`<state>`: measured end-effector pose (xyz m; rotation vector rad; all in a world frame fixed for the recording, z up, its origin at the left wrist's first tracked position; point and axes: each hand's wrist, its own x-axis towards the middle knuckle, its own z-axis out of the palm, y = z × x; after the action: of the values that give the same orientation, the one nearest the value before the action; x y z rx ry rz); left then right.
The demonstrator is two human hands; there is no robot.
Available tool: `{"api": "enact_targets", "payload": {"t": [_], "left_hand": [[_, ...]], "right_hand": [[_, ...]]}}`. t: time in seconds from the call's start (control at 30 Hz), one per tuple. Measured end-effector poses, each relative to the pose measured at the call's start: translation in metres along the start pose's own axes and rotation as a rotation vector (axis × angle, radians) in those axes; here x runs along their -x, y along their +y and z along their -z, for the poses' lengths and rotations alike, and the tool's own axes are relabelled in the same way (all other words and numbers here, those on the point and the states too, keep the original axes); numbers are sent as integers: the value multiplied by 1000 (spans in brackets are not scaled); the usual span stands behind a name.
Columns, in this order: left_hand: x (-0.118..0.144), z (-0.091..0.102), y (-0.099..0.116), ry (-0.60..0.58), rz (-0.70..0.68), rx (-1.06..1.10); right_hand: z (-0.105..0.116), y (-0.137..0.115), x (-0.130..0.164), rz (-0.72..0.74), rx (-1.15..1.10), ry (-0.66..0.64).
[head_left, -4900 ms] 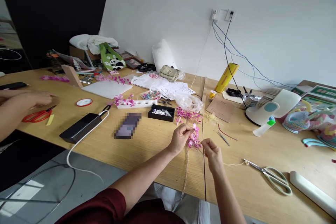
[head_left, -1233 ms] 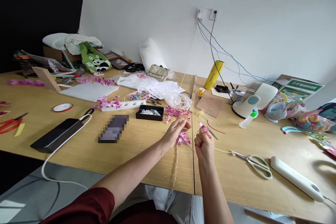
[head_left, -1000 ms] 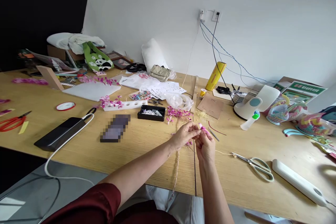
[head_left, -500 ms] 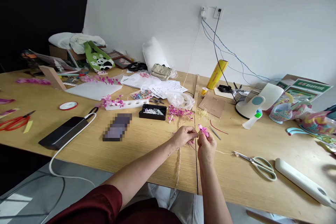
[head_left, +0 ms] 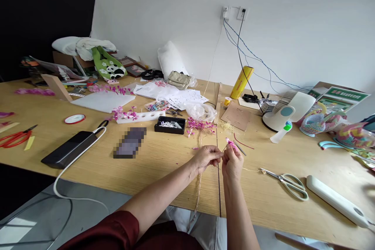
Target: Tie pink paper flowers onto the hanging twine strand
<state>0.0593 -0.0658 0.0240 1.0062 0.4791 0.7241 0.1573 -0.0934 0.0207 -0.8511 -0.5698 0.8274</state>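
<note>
My left hand (head_left: 206, 158) and my right hand (head_left: 233, 162) meet over the seam of the wooden table (head_left: 146, 164), fingertips touching. Between the right fingers stands a small pink paper flower (head_left: 231, 143) on a thin stem. The left fingers pinch the top of a tan twine stem (head_left: 199, 187) that hangs down over the table's near edge. Whether the flower's stem touches the twine is hidden by my fingers. A loose heap of pink flowers (head_left: 200, 125) lies just beyond my hands.
Pale green scissors (head_left: 288, 182) and a white bar-shaped tool (head_left: 336, 201) lie to the right. A white desk fan (head_left: 285, 111), a yellow roll (head_left: 241, 82), a black tray (head_left: 170, 125), a power bank (head_left: 69, 148) with white cable and red scissors (head_left: 14, 137) lie around.
The flower cluster that lay under my left hand is out of sight now. My right hand brought a single pink flower up to my left fingertips, and both hands drew slightly nearer to me.
</note>
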Motion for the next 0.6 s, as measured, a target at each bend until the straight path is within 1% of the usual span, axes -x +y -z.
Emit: {"api": "enact_targets", "payload": {"t": [0.13,0.33,0.4,0.5,0.6], "left_hand": [[1,1,-3,-18,10,61],[5,3,-4,-27,103,173],[9,5,-3,-48,119,185],[18,15,-4,-95,142,151],[25,35,-1,-130,174,45]], "right_hand": [[-2,-2,0,-26,-6,-13],[-6,-2,-2,-34,-45,-55],[-7,-4,-3,-36,-59,-72],[-10,-9,-5,-21,-75,-81],[-12,-17,-6,-26,-80,-101]]}}
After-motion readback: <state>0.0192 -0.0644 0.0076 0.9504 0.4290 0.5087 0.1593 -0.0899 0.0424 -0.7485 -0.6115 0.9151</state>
